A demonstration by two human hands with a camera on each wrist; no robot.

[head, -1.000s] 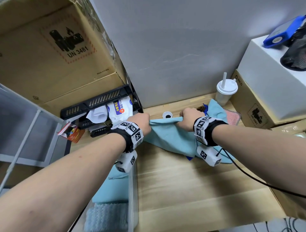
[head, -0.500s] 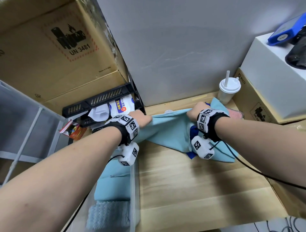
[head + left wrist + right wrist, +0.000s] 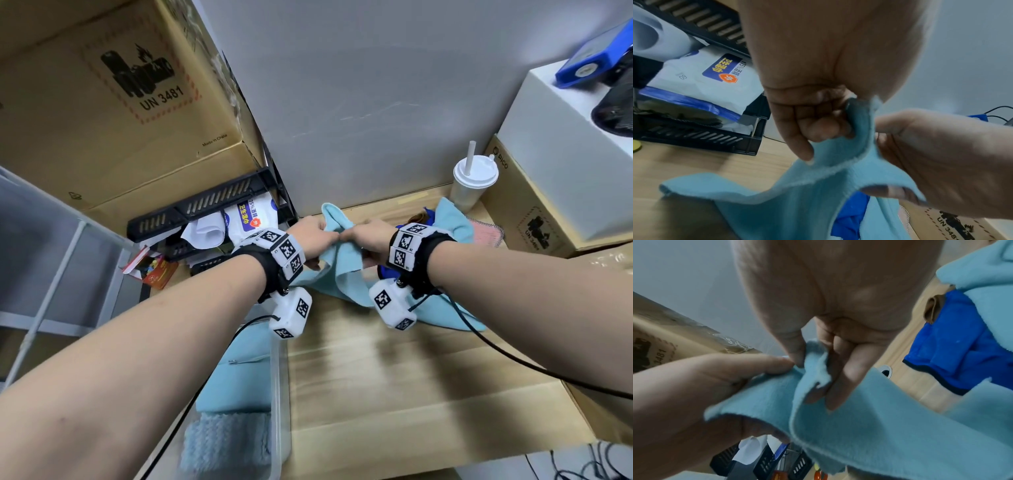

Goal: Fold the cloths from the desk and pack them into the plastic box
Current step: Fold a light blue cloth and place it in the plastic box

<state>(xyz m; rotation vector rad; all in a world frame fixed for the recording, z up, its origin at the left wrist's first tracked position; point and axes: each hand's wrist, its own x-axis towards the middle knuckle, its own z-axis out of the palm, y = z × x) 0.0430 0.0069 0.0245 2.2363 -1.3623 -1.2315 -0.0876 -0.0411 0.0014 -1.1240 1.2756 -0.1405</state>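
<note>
A light blue cloth [image 3: 346, 270] [image 3: 797, 199] [image 3: 869, 426] hangs doubled over between my two hands above the back of the desk. My left hand [image 3: 313, 238] [image 3: 818, 123] pinches its upper edge, and my right hand [image 3: 364, 236] [image 3: 818, 368] pinches the same edge right beside it, knuckles touching. More cloths lie behind: a second light blue one [image 3: 452, 222], a dark blue one [image 3: 953, 350] and a pink one [image 3: 486, 236]. The clear plastic box [image 3: 277, 404] at the desk's left front holds a folded light blue cloth [image 3: 239, 377] and a fluffy grey-blue one [image 3: 226, 442].
A black tray rack [image 3: 205, 212] with a wipes pack [image 3: 253, 219] stands left of my hands, under a large cardboard box [image 3: 120, 102]. A lidded cup with a straw [image 3: 471, 181] and stacked boxes [image 3: 548, 212] stand at the right. Wrist cables trail over the wooden desk [image 3: 411, 394].
My hands held the cloth's edge stretched apart; they have come together, so the cloth now folds in half and hangs between them. Both hands have also risen a little.
</note>
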